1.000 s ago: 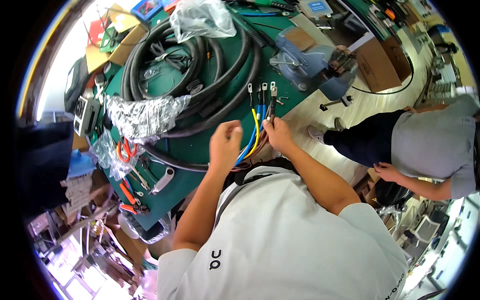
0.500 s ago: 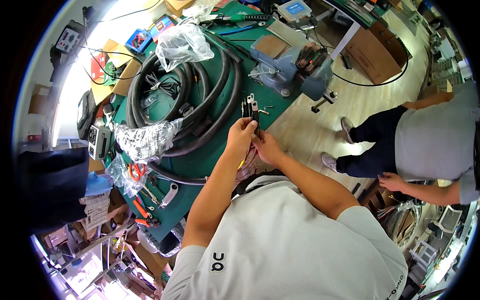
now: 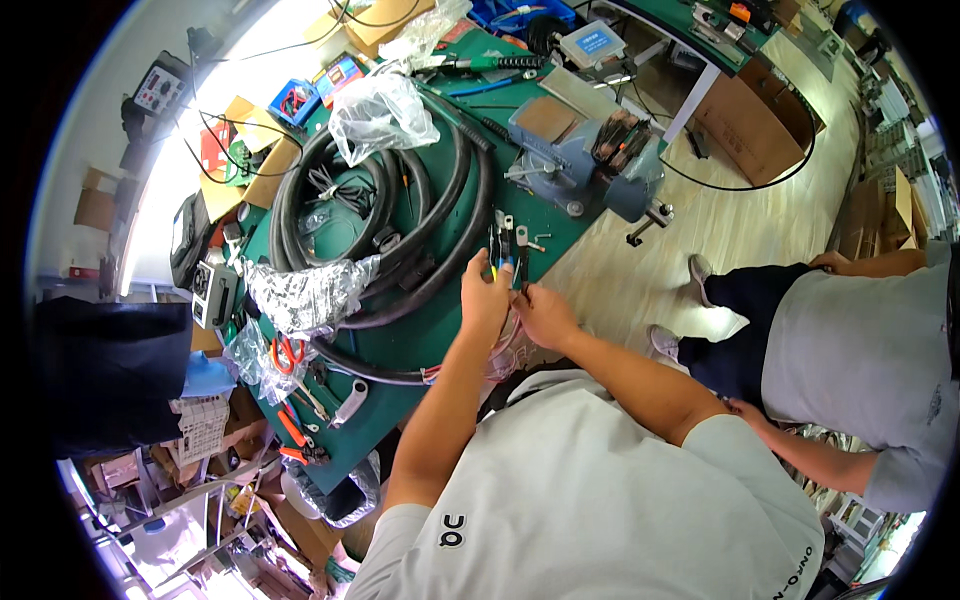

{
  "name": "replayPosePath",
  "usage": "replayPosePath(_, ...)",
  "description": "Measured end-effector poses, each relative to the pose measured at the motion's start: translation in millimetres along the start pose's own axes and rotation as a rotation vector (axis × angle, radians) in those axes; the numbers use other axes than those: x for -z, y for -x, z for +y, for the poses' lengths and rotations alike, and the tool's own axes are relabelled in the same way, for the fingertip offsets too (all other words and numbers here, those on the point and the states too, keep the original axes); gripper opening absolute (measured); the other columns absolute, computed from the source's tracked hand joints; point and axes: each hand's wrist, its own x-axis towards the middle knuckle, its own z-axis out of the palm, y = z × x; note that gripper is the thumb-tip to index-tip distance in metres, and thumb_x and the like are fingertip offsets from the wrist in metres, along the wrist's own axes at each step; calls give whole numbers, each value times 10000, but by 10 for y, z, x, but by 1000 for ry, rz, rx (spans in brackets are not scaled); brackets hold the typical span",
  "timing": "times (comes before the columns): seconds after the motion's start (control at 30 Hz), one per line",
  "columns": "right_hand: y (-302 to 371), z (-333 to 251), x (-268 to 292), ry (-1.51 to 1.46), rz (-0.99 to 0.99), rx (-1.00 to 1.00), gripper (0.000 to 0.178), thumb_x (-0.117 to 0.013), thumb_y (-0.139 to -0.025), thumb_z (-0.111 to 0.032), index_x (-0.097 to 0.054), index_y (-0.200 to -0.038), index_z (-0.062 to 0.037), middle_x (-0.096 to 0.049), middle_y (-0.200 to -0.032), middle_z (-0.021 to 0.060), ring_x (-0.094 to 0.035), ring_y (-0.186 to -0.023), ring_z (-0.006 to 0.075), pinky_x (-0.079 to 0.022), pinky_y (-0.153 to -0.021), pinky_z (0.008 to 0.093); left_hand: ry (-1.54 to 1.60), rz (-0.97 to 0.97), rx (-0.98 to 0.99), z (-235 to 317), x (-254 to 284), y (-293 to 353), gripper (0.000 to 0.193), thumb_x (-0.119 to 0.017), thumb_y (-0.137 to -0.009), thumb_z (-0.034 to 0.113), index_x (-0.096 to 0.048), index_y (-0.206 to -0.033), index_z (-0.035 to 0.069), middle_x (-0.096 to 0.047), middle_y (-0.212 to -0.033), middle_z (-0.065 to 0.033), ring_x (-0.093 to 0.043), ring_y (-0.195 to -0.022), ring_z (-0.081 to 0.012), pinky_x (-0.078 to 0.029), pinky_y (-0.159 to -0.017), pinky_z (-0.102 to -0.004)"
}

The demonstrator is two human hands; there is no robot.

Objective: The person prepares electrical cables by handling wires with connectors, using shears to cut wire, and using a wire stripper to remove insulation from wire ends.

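Both my hands meet at the table's front edge around a bunch of wires that end in metal cable lugs (image 3: pixel 507 222). My left hand (image 3: pixel 486 302) is closed on the wires, its thumb and fingers pressed together below the lugs. Yellow and blue wire parts show above it. Beside it, my right hand (image 3: pixel 548 318) is closed too, pinching wires just under a flat lug with a hole (image 3: pixel 522 237). The fingers hide much of the wires. Below the hands, reddish wires (image 3: pixel 508 352) run toward a thick black cable (image 3: pixel 385 374).
Coils of the thick cable (image 3: pixel 470 185) cover the green table (image 3: pixel 385 345). A blue-grey bench vise (image 3: pixel 560 160) stands at the far right corner. Orange-handled pliers (image 3: pixel 292 428) and a plastic bag (image 3: pixel 380 115) lie about. Another person (image 3: pixel 850 350) stands at the right.
The lugs have spread apart, and yellow and blue wire parts now show between them. The whole view has shifted slightly. At the right, the other person's nearer arm has moved toward my right elbow.
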Motion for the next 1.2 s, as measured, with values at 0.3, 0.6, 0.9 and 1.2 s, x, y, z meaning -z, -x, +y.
replayPosePath(0.3, -45, -71, -158, 105, 122, 144, 361, -462, -957, -332, -584, -869, -5, -639, -790, 236, -616, -767, 434, -478, -678, 511, 213, -48, -161, 365, -93, -350, 621, -729, -839, 290, -453, -1280, -49, -569, -1021, -114, -562, -865, -174, -463, -782, -298)
replayPosePath(0.6, -115, -164, -240, -104, 185, 78, 346, -475, -958, -312, -588, -835, -8, -642, -636, 134, -660, -626, 309, -505, -627, 444, -120, -206, -171, 404, 430, -489, 344, -622, -914, 311, -624, -1035, -11, -521, -655, -4, -459, -491, -82, -373, -451, -237)
replayPosePath(0.9, -146, -106, -447, -131, 330, -45, 309, -527, -918, -320, -594, -855, -25, -661, -687, 138, -673, -665, 282, -502, -642, 446, -42, -400, 77, 98, 906, -84, 293, -589, -938, 263, -627, -1020, -15, -478, -617, 10, -448, -485, -88, -379, -458, -247)
replayPosePath(1.2, -124, -138, -492, -175, 398, -62, 306, -520, -930, -293, -592, -838, -10, -651, -711, 193, -658, -654, 349, -504, -634, 447, -17, -576, 189, 342, 459, -393, 347, -618, -913, 382, -623, -966, 39, -494, -681, 30, -480, -588, -80, -393, -554, -258)
